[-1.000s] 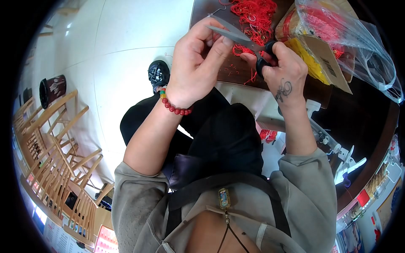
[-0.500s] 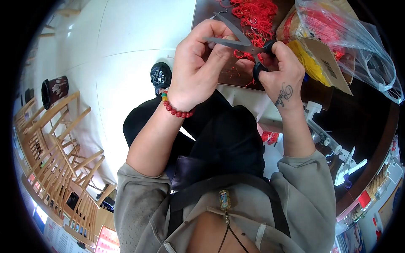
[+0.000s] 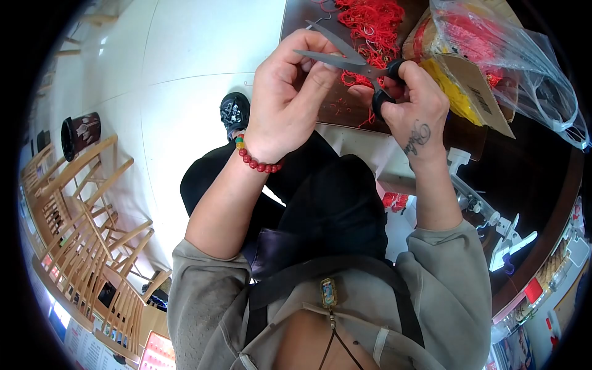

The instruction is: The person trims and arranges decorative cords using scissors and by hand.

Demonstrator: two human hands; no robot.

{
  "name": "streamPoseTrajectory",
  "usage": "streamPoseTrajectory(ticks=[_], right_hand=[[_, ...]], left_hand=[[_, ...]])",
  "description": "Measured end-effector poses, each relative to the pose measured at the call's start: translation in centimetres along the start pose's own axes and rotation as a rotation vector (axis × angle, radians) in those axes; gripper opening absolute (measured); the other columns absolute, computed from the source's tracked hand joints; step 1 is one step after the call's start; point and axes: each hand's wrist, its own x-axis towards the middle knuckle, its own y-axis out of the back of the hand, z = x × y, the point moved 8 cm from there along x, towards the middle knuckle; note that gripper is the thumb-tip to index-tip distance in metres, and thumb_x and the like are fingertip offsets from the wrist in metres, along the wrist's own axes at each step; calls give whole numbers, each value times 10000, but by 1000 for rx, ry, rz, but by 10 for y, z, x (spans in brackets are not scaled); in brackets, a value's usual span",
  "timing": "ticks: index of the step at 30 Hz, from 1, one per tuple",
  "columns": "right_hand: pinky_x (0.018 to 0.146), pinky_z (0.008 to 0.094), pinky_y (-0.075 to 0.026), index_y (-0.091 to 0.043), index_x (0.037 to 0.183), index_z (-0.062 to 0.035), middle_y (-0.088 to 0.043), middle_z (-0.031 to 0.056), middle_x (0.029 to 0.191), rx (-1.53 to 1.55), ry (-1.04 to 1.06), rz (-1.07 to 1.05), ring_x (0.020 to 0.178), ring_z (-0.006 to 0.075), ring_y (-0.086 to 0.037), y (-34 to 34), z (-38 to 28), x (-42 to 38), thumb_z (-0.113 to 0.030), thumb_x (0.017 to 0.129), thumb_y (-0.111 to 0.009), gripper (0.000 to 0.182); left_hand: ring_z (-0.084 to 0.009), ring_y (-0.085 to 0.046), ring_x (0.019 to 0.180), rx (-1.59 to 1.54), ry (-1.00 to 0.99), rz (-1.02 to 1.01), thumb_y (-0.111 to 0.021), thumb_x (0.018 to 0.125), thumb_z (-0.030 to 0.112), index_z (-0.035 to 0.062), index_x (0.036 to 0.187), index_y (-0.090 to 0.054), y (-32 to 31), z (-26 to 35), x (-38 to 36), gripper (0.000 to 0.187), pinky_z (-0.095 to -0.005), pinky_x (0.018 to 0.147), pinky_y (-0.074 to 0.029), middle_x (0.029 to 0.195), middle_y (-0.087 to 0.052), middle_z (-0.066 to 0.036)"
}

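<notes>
Two hands (image 3: 293, 92) (image 3: 419, 102), scissors (image 3: 369, 71), left hold unclear

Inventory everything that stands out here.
table: one, dark brown, top
cords: uncountable, red, on table
scissors: one, grey and black, top
plastic bag: one, clear, upper right
cardboard flap: one, brown, by plastic bag
chairs: several, brown, left
container: one, dark, beside chairs
trousers: one pair, black, centre
shoe: one, black, above trousers
bracelet: one, mostly red, left of centre
pendant: one, multicoloured, lower centre
left hand: one, near scissors
right hand: one, holding scissors
</notes>
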Motion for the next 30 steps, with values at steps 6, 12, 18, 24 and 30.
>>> streamPoseTrajectory(ticks=[6,12,18,24,30], right_hand=[[536,355,-435,-532,738,-45,-526,76,636,-16,13,-3,599,259,-541,2,-2,1,-149,563,-824,356],[530,354,-431,-545,750,-46,-522,74,638,-40,65,-7,597,254,-536,2,-2,1,-125,559,-809,335],[524,350,-426,-541,750,-45,-515,73,635,-112,88,29,596,256,-528,7,-6,2,-216,581,-846,388],[520,356,-423,-535,747,-46,-514,72,635,-128,106,25,591,258,-520,8,-8,4,-281,576,-859,434],[519,360,-423,-539,734,-50,-513,75,625,-115,100,19,588,260,-522,8,-7,6,-301,573,-860,438]], left_hand=[[-13,-443,679,-4,-3,1,-488,911,1,0,974,-534,-1,1,0,78,-169,637,-385,744,-512,32],[-14,-426,671,-10,-2,12,-495,909,6,0,962,-540,-1,1,-1,70,-167,616,-371,740,-504,40],[-20,-401,673,35,-21,14,-514,908,17,5,945,-551,1,1,0,53,-171,612,-357,740,-495,45],[-24,-411,677,53,-38,20,-518,899,10,4,943,-551,1,3,0,56,-174,615,-360,741,-500,38],[-35,-413,668,74,-46,31,-516,888,-1,0,941,-551,4,0,-1,64,-178,614,-362,727,-501,31]])
